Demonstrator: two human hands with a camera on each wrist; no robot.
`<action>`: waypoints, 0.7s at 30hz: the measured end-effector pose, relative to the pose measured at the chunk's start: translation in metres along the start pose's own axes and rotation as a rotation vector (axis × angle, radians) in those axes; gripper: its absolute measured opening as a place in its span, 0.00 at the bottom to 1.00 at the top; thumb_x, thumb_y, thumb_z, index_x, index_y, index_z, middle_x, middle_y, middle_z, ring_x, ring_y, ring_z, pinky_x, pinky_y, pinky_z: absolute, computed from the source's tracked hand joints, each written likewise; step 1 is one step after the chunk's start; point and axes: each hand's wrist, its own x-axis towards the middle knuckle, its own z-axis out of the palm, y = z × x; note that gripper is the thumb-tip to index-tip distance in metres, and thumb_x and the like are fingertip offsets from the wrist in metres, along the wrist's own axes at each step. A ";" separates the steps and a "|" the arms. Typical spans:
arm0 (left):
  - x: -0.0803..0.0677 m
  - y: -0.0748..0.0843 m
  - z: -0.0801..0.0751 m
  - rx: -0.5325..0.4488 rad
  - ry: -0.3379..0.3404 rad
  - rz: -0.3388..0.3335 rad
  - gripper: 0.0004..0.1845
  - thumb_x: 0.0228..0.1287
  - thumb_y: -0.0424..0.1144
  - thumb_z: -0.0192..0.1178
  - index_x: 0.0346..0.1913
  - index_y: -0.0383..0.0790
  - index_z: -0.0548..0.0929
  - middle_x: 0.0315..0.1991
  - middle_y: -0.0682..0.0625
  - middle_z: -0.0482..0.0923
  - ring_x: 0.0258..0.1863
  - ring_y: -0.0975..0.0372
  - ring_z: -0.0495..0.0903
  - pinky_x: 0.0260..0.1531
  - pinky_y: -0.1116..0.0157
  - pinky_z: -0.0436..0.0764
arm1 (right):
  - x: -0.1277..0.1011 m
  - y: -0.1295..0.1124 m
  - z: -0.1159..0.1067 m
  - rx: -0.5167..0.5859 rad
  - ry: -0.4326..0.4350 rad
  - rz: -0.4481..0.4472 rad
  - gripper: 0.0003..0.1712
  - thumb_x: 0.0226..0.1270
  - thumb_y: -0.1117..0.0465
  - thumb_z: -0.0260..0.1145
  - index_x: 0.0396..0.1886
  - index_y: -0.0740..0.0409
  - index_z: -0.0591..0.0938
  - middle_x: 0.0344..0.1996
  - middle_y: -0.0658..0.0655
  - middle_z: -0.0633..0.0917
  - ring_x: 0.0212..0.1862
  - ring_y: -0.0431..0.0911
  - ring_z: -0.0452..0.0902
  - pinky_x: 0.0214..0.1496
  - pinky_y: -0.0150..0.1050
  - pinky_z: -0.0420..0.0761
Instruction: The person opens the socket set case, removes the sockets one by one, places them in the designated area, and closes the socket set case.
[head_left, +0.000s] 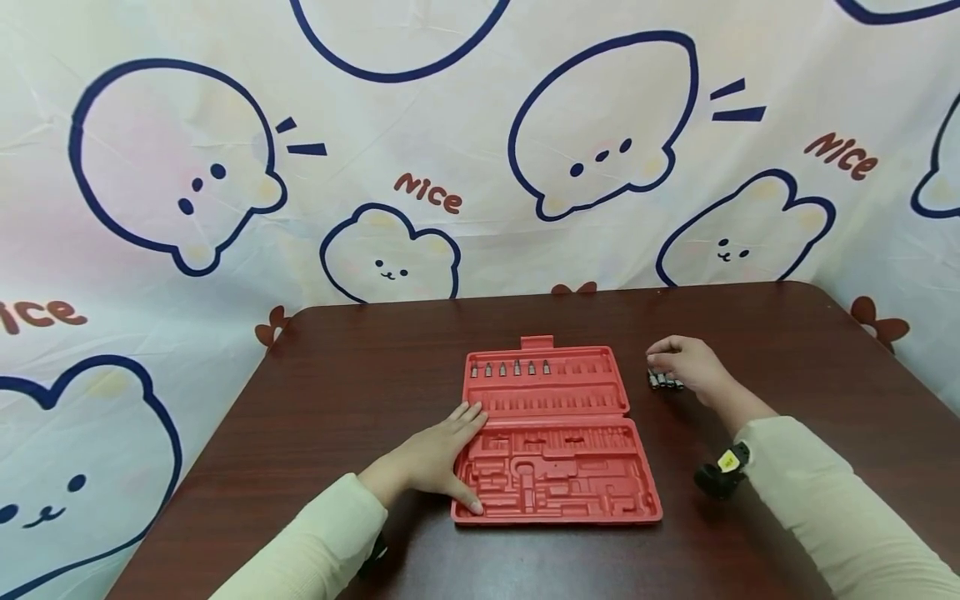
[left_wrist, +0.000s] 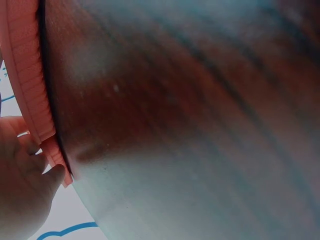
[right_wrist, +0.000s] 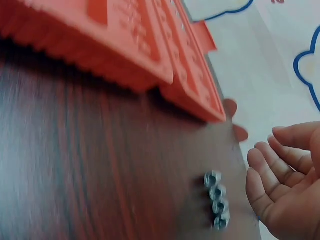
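Low in the frame, our flat left hand [head_left: 438, 457] steadies the light, stiff case [head_left: 555, 433]; our relaxed, empty right hand [head_left: 686, 362] hovers over small, slippery sockets [head_left: 663, 381], best pinched singly.

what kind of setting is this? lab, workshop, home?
Probably a staged recording setup, not a real workshop: a cartoon-bear cloth backdrop hangs behind a bare dark wooden table. On it lie only a red plastic tool case and a row of small metal sockets beside the right hand.

A dark reddish-brown wooden worktop [head_left: 360, 367] stands before a white fabric backdrop [head_left: 480, 233] printed with blue-outlined cartoon bears and red "Nice" lettering.
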 end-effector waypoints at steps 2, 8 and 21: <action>0.000 0.000 0.000 -0.004 -0.002 0.000 0.64 0.26 0.71 0.59 0.66 0.38 0.48 0.67 0.45 0.41 0.65 0.55 0.38 0.55 0.55 0.57 | 0.002 -0.004 0.005 0.019 -0.016 0.000 0.22 0.63 0.57 0.53 0.49 0.72 0.69 0.44 0.68 0.74 0.43 0.50 0.73 0.43 0.43 0.72; 0.001 -0.001 0.001 -0.002 -0.002 0.001 0.64 0.25 0.71 0.59 0.66 0.39 0.47 0.67 0.45 0.41 0.65 0.56 0.38 0.55 0.56 0.57 | 0.007 -0.017 0.019 0.070 -0.049 -0.028 0.20 0.63 0.60 0.53 0.49 0.72 0.69 0.46 0.69 0.73 0.44 0.52 0.73 0.46 0.45 0.71; 0.001 -0.001 0.001 -0.011 -0.002 -0.004 0.64 0.25 0.71 0.59 0.67 0.39 0.47 0.67 0.45 0.40 0.65 0.56 0.37 0.56 0.56 0.57 | 0.023 -0.031 0.054 0.109 -0.089 -0.014 0.19 0.61 0.59 0.56 0.47 0.69 0.72 0.42 0.66 0.76 0.42 0.54 0.73 0.46 0.44 0.71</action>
